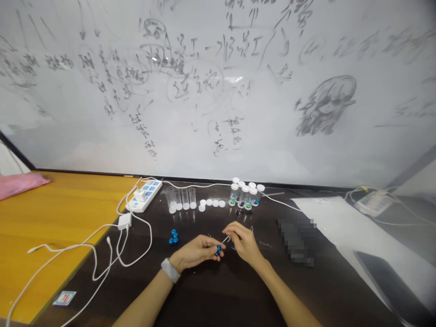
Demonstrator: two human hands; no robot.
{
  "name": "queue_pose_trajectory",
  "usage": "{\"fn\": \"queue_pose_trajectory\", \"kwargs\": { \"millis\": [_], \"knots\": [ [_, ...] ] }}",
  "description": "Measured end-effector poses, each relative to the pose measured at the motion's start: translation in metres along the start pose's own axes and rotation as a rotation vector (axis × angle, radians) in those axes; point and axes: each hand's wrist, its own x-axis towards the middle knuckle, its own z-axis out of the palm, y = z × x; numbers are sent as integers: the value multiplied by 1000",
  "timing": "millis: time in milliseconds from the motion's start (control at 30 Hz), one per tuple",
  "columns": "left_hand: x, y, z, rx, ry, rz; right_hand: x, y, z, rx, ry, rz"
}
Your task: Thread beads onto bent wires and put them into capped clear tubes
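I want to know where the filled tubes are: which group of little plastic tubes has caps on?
The cluster of tubes right of the loose white caps is capped, with coloured contents. The left row of tubes looks uncapped and empty.

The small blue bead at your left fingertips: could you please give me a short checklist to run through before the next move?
1. Small blue bead pinched in the left hand: ok.
2. Thin pale stick-like tool held in the right hand, its tip close to the bead: ok.
3. Whether the tool's tip is lined up with any hole in the bead: cannot tell, too small.
4. Cluster of spare shiny blue beads within reach on the dark tabletop: ok.
5. Open clear plastic vials upright, loose white round caps beside them: ok.
6. White charging cable lying away from both hands: ok.
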Motion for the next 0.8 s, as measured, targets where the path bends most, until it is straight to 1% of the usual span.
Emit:
{"fn": "queue_pose_trajectory", "kwargs": {
  "millis": [200,333,567,700,733,800],
  "knots": [
    [0,0,-1,25,-18,-25,0,1,0,0,-24,-61],
    [0,-3,-2,4,-41,-27,-1,-1,-3,1,-48,-100],
    [2,-8,-6,-96,-75,-59,-1,-7,-14,18,-169,-187],
    [1,-5,-4,-97,-83,-39,-1,-11,-15,45,-194,-144],
    [0,-4,-4,-89,-90,-37,-1,-11,-13,63,-193,-111],
    [-1,-2,-2,-71,-98,-28,0,-10,-8,144,-177,1]
  ]
}}
